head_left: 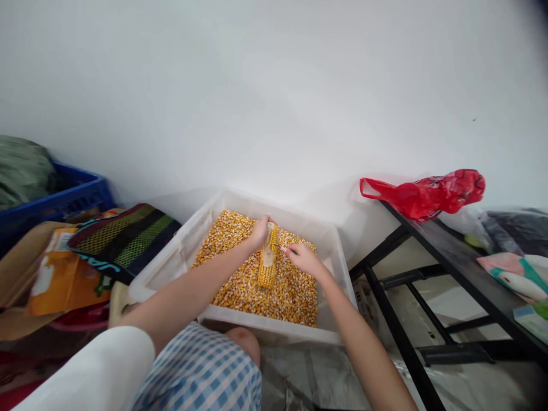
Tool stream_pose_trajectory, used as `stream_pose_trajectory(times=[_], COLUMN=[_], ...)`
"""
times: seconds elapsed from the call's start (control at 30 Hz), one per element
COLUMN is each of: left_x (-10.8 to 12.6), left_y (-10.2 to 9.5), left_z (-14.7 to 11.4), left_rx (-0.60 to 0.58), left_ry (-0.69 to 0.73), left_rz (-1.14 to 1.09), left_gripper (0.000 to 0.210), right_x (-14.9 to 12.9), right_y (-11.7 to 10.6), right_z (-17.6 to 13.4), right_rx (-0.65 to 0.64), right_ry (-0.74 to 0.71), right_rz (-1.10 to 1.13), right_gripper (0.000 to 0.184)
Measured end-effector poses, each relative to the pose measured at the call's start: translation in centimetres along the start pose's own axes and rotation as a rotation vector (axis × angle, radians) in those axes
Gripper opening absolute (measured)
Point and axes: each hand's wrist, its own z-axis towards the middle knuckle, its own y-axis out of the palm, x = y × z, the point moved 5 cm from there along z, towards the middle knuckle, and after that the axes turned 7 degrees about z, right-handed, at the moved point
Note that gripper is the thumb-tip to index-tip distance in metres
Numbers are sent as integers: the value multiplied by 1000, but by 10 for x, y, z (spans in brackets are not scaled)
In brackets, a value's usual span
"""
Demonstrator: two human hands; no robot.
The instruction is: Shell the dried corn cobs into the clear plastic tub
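Observation:
My left hand (260,231) grips the upper end of a corn cob (268,274), which slants toward me above the kernels. A pale strip along the cob's side is bare of kernels, while yellow rows remain around it. Just right of the cob is my right hand (303,258), its fingers pinched together. A small, thin thing with a dark part shows at those fingertips, too small to name. Beneath both hands, loose corn kernels (240,297) fill much of a white plastic tub (274,319).
A black metal-framed table (454,268) stands at right, with a red plastic bag (428,194) on it. To the left are a blue crate (81,194), a dark mesh bag (137,240) and an orange carton (68,279). A white wall rises behind the tub.

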Motion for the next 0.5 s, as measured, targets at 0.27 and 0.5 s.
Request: stream_pose_trajectory(times=[0.27, 0.5], left_x=[2, 5], left_y=[3, 8], left_z=[-1, -2], left_rx=[1, 13], left_ry=[39, 82], left_rz=[107, 190], left_gripper=[42, 45], right_x=[-3, -19], right_y=[4, 5], right_z=[0, -8], right_rx=[-40, -47], right_ry=[-36, -58], right_rz=[-97, -467], right_gripper=[43, 39])
